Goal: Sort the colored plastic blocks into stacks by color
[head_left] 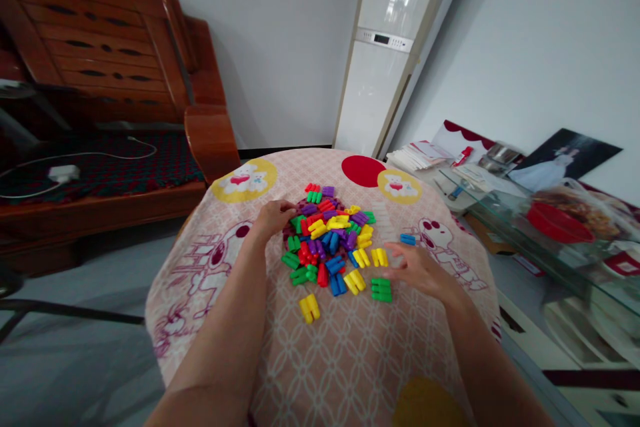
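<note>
Fingers of the right hand [425, 269] are spread just beside a ribbed green plastic block [381, 290], at four o'clock of the heap of multicoloured plastic blocks [333, 240]; whether those of the left hand [271, 219], at ten o'clock by its edge, pinch anything I cannot tell. A yellow plastic block [309, 309] lies between six and seven o'clock on the round, pink-clothed bench [320, 373].

We list: left forearm [225, 340], bare, at seven o'clock; left hand [274, 217], curved, pointing toward two; right forearm [483, 347], bare, at five o'clock; right hand [419, 269], pointing toward ten, digits loosely parted.
</note>
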Available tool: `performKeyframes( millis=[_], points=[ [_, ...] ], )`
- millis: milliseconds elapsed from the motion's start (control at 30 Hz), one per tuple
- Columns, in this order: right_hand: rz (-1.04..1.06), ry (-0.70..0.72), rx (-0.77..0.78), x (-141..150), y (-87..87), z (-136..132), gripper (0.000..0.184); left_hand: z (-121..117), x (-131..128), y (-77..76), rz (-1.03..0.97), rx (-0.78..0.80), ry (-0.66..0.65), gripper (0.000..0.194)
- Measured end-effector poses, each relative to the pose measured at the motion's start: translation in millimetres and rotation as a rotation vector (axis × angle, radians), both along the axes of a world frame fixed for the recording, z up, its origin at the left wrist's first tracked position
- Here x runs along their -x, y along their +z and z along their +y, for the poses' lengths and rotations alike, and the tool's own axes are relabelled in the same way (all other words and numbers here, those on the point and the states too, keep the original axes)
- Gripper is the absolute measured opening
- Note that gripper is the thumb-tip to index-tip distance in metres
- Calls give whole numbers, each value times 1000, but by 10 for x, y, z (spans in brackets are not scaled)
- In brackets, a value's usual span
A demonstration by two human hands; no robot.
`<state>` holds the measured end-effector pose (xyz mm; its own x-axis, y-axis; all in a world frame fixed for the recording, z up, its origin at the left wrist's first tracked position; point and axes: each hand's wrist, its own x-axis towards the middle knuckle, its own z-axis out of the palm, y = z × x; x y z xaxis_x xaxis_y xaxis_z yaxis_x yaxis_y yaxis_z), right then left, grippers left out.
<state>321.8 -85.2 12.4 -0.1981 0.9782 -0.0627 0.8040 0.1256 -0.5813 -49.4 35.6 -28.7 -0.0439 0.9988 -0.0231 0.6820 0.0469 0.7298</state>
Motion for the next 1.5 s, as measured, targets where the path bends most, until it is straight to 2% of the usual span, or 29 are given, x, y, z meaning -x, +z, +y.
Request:
performKeyframes(
  millis=[67, 133, 267, 400, 500, 533, 633, 700, 767, 867, 967, 1033, 1100, 1200, 1267, 1367, 1433, 1500],
  points=[
    [11, 42, 25, -15, -71, -146, 70, 8, -11, -31, -12, 12, 22, 33],
    [63, 49, 11, 92, -183, -238, 70, 13, -25, -43, -6, 12, 41, 31],
    [202, 31, 11, 550, -382, -266, 71, -5, -50, -5, -8, 14, 57, 29],
    [286, 107, 69, 892, -362, -195, 68, -56, -64, 64, -47, 53, 72, 31],
    [292, 22, -88, 754, -219, -58, 51, -69, -62, 59, -107, 71, 74, 32],
    [252, -62, -183, 624, -173, 14, 46, -65, -60, 42, -134, 74, 80, 32],
    [55, -326, -426, 118, -125, 274, 47, -33, -52, -35, -183, 69, 105, 32],
    [-49, -420, -447, -164, -196, 434, 48, -9, -46, -85, -178, 54, 111, 30],
    [-73, -464, -364, -285, -326, 542, 48, 10, -42, -120, -175, 42, 113, 29],
    [-17, -400, -270, -114, -525, 588, 49, 23, -39, -147, -181, 25, 121, 28],
    [93, -180, -269, 311, -614, 515, 49, 15, -48, -152, -199, 26, 137, 27],
    [172, -50, -272, 585, -595, 434, 49, 0, -62, -142, -225, 37, 147, 27],
    [223, 10, -240, 767, -526, 370, 50, -20, -77, -120, -245, 50, 149, 28],
    [242, 36, -171, 809, -368, 401, 45, -42, -89, -80, -237, 54, 142, 28],
    [208, -12, -193, 717, -253, 540, 38, -45, -86, -65, -201, 43, 138, 28],
    [60, -152, -304, 534, -129, 877, 32, -35, -71, -69, -144, 14, 130, 27],
    [-57, -203, -316, 454, -114, 1105, 32, -26, -63, -80, -128, 3, 133, 27],
    [-165, -197, -285, 429, -159, 1273, 28, -19, -61, -85, -133, 14, 143, 26]
  ],
)
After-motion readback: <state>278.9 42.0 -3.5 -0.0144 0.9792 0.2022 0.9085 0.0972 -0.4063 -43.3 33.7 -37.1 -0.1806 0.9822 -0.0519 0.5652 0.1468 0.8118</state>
